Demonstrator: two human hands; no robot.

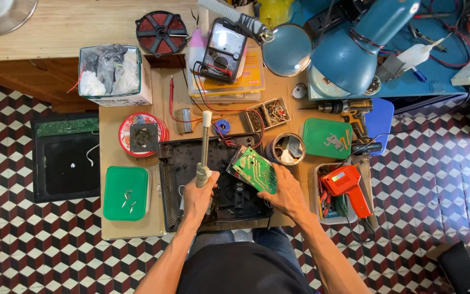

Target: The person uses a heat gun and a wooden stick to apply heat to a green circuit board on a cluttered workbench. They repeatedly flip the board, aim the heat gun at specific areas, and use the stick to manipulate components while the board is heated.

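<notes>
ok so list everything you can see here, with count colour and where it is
circuit board: 1, green, tilted over the black casing
desoldering pump: 1, grey and cream, upright over the casing
black casing: 1, black, table centre
multimeter: 1, black, table top
green lids: 2, green, table left and right
soldering gun: 1, orange, tray at right
desk lamp: 1, blue, upper right
cordless drill: 1, dark, under the lamp
wire spool: 1, red and black, top
left hand: 1, grips the pump
right hand: 1, holds the board
</notes>
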